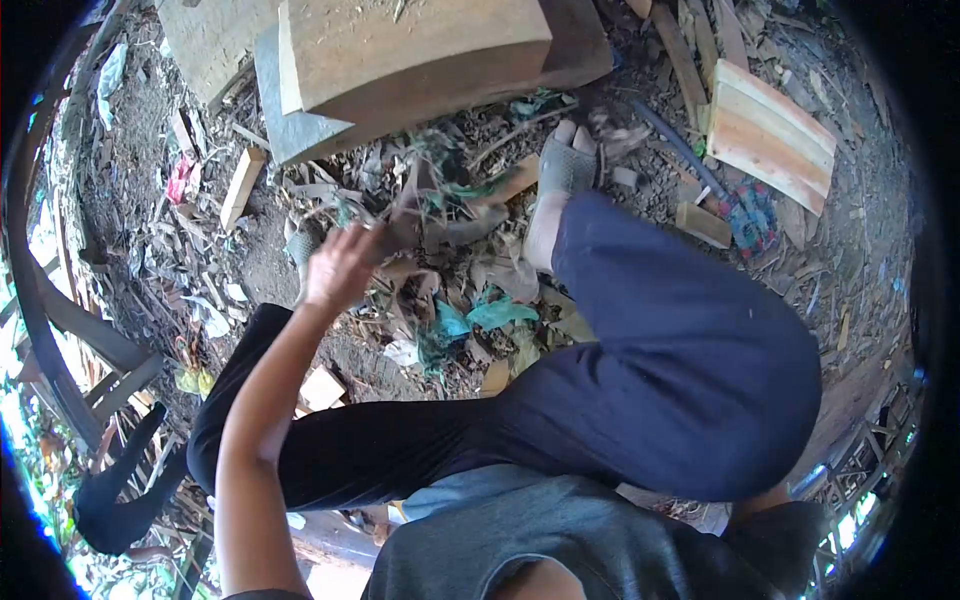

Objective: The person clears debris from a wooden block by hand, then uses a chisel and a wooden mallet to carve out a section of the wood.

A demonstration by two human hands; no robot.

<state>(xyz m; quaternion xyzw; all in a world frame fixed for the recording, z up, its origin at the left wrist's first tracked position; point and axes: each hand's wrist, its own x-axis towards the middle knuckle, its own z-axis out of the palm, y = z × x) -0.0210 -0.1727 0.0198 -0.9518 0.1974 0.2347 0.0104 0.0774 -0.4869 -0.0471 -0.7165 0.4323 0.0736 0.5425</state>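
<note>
My left hand (pixel 345 262) reaches down between my feet, low over litter-strewn ground. Its fingers are curled, and a blurred brownish piece (pixel 408 205) extends just past them. I cannot make out what that piece is. Around the hand lie wood chips, dry leaves and torn scraps of green plastic (pixel 500 312). The right forearm goes behind my raised knee, so my right hand is hidden.
A large block of wood (pixel 420 50) lies ahead, beside a grey slab (pixel 300 130). To the right are a pale curved plank (pixel 772 135), a dark rod (pixel 670 138) and a small wood block (pixel 703 225). A wood stick (pixel 242 188) lies left. My sandalled foot (pixel 566 170) stands near.
</note>
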